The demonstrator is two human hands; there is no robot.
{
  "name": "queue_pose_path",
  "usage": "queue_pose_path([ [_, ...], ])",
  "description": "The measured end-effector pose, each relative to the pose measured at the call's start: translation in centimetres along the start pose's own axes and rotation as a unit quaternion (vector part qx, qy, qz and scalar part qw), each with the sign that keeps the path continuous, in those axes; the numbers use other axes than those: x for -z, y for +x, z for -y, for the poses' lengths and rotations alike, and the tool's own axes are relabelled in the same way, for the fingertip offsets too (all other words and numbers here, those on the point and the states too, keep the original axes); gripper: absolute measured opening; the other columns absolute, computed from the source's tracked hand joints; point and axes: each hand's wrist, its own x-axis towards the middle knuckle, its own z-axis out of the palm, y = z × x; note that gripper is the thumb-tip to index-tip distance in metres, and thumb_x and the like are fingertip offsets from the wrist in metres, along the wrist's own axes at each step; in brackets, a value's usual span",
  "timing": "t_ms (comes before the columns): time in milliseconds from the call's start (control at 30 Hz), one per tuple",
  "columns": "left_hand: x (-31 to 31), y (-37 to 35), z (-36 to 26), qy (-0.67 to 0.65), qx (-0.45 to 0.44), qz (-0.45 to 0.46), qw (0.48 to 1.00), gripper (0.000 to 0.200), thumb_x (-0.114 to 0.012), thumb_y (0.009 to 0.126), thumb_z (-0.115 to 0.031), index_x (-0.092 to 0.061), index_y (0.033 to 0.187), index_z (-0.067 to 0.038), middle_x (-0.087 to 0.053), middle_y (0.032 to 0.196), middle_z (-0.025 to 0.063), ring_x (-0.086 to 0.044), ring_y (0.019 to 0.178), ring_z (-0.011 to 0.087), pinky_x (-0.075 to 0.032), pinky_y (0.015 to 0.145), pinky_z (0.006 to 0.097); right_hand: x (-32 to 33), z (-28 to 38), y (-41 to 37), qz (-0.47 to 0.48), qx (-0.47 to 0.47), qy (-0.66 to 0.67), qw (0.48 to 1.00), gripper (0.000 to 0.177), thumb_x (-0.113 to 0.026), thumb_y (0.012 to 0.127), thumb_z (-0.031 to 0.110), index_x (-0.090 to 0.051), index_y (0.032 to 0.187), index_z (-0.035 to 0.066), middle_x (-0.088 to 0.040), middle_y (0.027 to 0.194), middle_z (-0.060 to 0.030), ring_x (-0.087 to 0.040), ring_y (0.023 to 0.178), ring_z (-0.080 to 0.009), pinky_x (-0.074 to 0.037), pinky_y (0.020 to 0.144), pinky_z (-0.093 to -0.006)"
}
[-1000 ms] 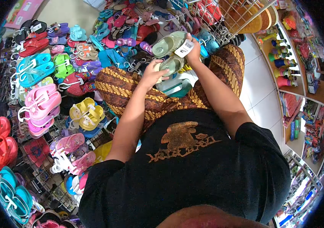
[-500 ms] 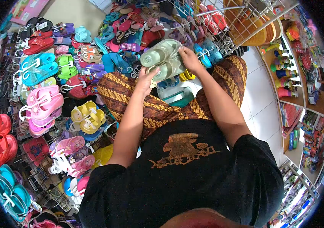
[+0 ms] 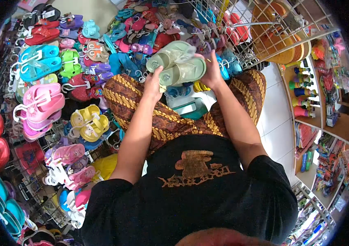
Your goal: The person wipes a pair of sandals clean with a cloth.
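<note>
A pair of pale green slide sandals (image 3: 182, 73) with see-through straps is held up over my lap, soles side by side. My left hand (image 3: 153, 86) grips the near left end, thumb pressed on an insole. At the right end, my right hand (image 3: 211, 73) is open, fingers apart and pointing away from me, right beside the sandal's edge and strap. Below the sandals, between my legs, lies a teal, glassy-looking item (image 3: 193, 108). Small yellow footwear (image 3: 200, 86) shows just under the right end of the pair.
Children's sandals hang on a wire rack at my left, among them pink ones (image 3: 42, 102), yellow ones (image 3: 90, 123) and blue ones (image 3: 39, 61). More footwear (image 3: 141, 28) is heaped ahead. A wire basket (image 3: 272, 28) stands at front right; shelves (image 3: 311, 106) line the right side.
The sandals have turned, their insoles now facing me more. My right hand has let go of their edge and spread its fingers; my left hand still grips the pair.
</note>
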Motion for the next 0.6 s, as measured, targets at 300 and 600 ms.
queue_pose_path([
  [300,0.3,-0.3,0.6,0.019,0.06,0.095,0.993,0.046,-0.07,0.097,-0.022,-0.056,0.136,-0.003,-0.066,0.125,0.0089,-0.068,0.108,0.0207,-0.056,0.093,0.0377,0.9,-6.0,-0.6,0.068,-0.14,-0.053,0.986,0.053,-0.052,0.1,0.058,-0.057,0.14,0.025,-0.056,0.148,-0.0055,-0.053,0.133,-0.0291,-0.048,0.1,-0.0626],
  [600,-0.9,-1.6,1.0,0.213,0.11,0.122,0.963,0.052,-0.067,0.1,-0.034,-0.054,0.141,-0.004,-0.061,0.135,0.0095,-0.061,0.12,0.019,-0.052,0.1,0.0378,1.0,-6.0,-2.9,0.093,-0.129,0.045,0.986,0.05,-0.051,0.101,0.054,-0.059,0.138,0.02,-0.062,0.141,-0.0065,-0.06,0.125,-0.0274,-0.052,0.097,-0.0576],
])
